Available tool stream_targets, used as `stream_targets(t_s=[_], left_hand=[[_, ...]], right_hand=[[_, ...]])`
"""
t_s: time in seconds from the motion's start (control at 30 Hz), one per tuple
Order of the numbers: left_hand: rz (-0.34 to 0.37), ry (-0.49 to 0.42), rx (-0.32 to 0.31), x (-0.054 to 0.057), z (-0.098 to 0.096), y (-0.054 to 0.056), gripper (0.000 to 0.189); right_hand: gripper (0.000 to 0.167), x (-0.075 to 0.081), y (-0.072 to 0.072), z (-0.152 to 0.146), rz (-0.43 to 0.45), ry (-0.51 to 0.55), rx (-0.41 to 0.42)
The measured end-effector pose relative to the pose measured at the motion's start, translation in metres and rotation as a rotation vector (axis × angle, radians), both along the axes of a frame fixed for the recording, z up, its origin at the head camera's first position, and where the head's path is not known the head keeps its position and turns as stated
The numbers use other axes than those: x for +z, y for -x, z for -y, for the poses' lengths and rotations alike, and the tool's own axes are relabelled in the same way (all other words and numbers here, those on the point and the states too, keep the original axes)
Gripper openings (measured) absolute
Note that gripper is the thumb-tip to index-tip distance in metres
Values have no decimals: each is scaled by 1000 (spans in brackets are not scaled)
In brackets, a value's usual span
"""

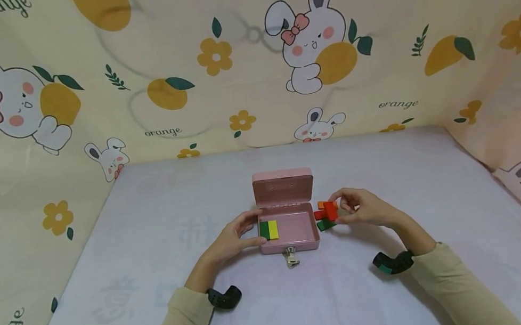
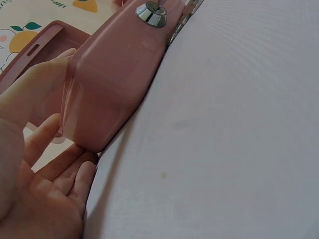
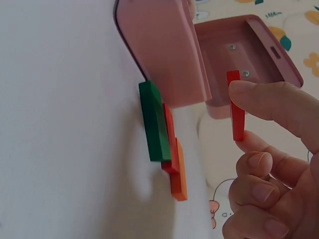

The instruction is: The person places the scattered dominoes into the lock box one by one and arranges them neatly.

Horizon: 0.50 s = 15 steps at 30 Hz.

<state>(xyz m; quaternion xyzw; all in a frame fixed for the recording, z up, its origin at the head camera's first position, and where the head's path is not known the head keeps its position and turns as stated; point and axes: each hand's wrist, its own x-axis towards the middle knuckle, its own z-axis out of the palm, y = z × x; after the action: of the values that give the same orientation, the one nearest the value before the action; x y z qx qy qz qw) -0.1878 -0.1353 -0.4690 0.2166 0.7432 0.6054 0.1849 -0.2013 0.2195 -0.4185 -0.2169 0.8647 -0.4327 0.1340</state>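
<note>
A pink metal cash box (image 1: 299,246) stands on the table with its lid (image 1: 284,187) raised. Inside, along its left wall, a green block (image 1: 264,230) lies beside a yellow block (image 1: 273,229). My left hand (image 1: 232,238) grips the left side of the box, thumb at the front corner. To the right, my right hand (image 1: 367,207) pinches a red block (image 3: 238,117) between thumb and finger, raised above the table. Below it, against the box's right side, lie a green block (image 3: 155,124), another red block (image 3: 171,149) and an orange block (image 3: 179,179).
Keys (image 1: 292,258) hang from the lock (image 2: 152,14) on the box's front. A white cloth (image 1: 172,188) covers the table. A printed rabbit-and-orange curtain (image 1: 243,95) rises behind it and at both sides. Each wrist bears a black camera band (image 1: 225,298).
</note>
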Motion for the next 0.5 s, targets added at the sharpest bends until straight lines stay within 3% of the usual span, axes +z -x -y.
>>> stream_targets(t_s=[0.5], left_hand=[[19,3,12,1,-1,0,68]], right_hand=[[43,3,-2,11,-4,19,-11]])
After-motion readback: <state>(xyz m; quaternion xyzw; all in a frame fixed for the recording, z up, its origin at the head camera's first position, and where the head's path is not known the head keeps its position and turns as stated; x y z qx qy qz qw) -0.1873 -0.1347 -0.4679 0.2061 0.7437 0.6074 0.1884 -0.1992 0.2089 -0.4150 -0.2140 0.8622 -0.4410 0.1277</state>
